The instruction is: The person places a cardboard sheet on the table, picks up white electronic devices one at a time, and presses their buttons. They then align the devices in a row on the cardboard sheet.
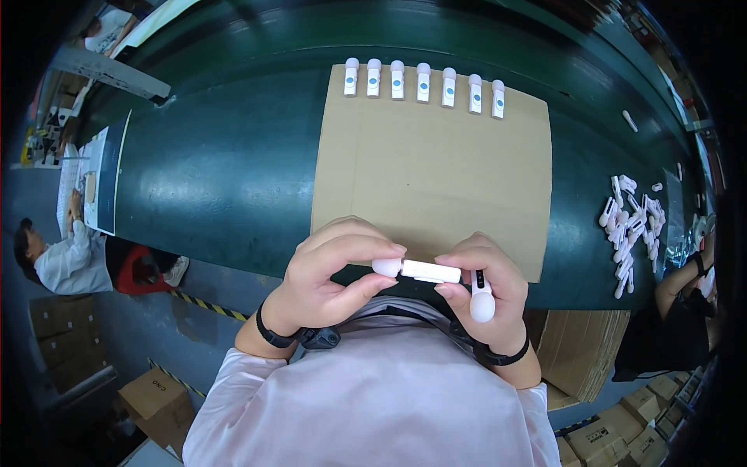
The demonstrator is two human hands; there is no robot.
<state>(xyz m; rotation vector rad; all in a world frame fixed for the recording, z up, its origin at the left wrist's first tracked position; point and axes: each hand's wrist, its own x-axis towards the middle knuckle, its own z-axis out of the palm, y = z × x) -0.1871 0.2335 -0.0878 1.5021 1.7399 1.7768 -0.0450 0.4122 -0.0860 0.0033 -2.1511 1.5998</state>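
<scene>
Between my two hands, just above the near edge of a cardboard sheet (420, 171), a white round-headed wand (430, 271) lies level. My left hand (334, 272) pinches its pale rounded head between thumb and fingers. The thumb and forefinger of my right hand (490, 284) grip its straight end. A second white round-headed wand (482, 305), with a dark strip on its handle, is tucked in that same right hand, head toward me. Along the sheet's far edge, several similar wands (422, 83) lie in a row, heads away from me, each with a blue round mark.
On the green table (202, 171), a loose pile of similar wands (634, 222) lies to the right, with a single wand (629, 121) farther back. A co-worker's arm (675, 284) reaches in at the right. Another person (74, 253) sits at the far left. Cardboard boxes (158, 405) stand on the floor.
</scene>
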